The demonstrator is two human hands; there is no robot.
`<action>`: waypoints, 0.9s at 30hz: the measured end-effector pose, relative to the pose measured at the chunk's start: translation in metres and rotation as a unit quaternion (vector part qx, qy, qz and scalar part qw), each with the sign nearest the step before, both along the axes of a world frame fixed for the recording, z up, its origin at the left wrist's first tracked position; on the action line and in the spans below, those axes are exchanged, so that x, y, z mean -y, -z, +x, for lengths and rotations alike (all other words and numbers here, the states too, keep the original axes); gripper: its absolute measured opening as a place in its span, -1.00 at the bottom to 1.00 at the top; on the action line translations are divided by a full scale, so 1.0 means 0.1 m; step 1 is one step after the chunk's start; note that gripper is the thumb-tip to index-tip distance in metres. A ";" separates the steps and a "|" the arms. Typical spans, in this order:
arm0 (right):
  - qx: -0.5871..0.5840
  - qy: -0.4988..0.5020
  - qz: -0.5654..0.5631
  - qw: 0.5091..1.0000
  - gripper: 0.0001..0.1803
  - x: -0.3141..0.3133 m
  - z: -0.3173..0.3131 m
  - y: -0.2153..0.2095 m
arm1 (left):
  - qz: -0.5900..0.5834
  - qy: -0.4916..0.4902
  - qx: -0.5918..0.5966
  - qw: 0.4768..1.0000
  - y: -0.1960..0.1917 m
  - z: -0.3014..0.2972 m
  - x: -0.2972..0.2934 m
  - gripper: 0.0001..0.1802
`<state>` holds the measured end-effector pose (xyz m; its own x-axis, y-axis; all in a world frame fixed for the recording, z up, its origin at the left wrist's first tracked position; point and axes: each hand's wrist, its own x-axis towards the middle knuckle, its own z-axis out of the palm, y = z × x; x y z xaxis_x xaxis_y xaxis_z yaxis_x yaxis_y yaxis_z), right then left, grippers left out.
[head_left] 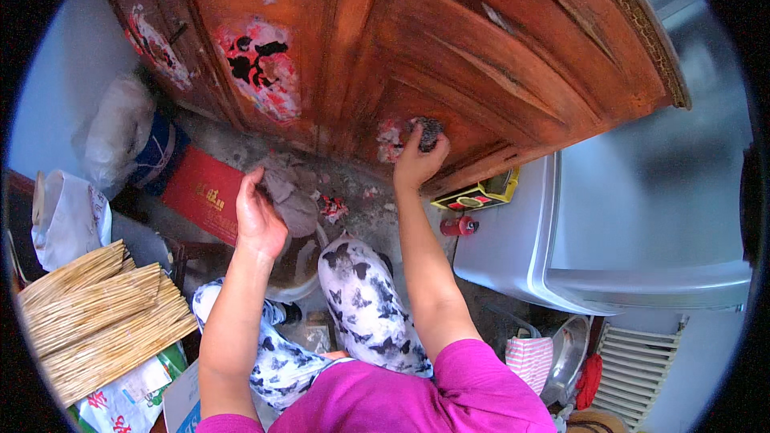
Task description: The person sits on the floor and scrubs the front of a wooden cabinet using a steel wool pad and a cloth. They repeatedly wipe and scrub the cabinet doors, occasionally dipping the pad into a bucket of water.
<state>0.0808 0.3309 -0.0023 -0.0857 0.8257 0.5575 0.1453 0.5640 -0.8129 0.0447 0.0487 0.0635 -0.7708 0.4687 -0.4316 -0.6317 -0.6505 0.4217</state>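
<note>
My right hand (419, 162) grips a dark grey steel wool scrubber (429, 135) and presses it against the lower panel of a reddish-brown wooden cabinet (353, 56). Beside the scrubber is a patch of pink and white paper residue (391, 141). Held up in front of the cabinet, my left hand (261, 216) is open, fingers extended. A greyish cloth (290, 192) is right beside that hand; whether they touch is unclear. Larger torn patches of red, white and black residue (261, 68) cover the panels to the left.
A basin of murky water (303, 265) stands between my knees, with scraps (333, 208) on the floor beyond. Left are a red box (204, 192) and bundled straw-coloured sticks (104, 313). A large grey appliance (642, 224), red can (459, 226) and yellow-black box (485, 192) are right.
</note>
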 end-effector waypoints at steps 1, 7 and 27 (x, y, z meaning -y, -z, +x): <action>0.012 -0.011 -0.017 1.000 -0.54 0.03 0.02 0.06 | 0.001 0.001 0.007 1.000 0.06 -0.04 0.02 -0.52; -0.149 -0.027 -0.155 0.976 -0.54 0.11 -0.24 -0.34 | -0.007 -0.020 0.011 1.000 0.00 0.00 0.03 -0.54; 0.163 -0.023 0.041 0.985 -0.63 0.34 -0.21 0.09 | -0.019 0.006 0.010 1.000 0.08 0.00 -0.11 -0.54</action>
<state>0.0598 0.2972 -0.0115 -0.3079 0.7699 0.5589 0.3648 0.6381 -0.6780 0.0444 0.0594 0.0555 -0.7556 0.4612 -0.4652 -0.6487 -0.6256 0.4334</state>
